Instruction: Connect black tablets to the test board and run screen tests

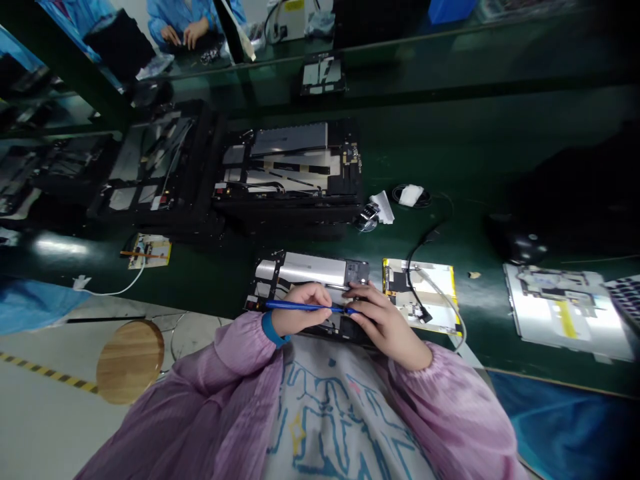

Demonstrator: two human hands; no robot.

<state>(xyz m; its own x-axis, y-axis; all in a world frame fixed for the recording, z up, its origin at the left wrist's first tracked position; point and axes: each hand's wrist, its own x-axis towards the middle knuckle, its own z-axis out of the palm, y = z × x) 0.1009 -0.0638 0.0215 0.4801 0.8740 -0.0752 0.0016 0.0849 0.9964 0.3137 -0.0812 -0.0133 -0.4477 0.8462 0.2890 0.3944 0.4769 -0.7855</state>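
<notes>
An opened tablet-like device (307, 273) with a silver battery panel lies at the near edge of the green bench. My left hand (300, 312) is closed in a loose fist around a thin blue tool (295, 306) that lies across the device. My right hand (383, 320) rests on the device's right side, its fingertips pinching the blue tool's right end. Both arms wear pink sleeves.
Black trays (287, 170) of opened devices sit behind. A yellow-edged board (425, 293) with a black cable lies to the right, a silver panel (565, 313) further right. A small circuit board (149, 251) and a wooden stool (130, 360) are at the left. Another person's hands (183, 33) work far back.
</notes>
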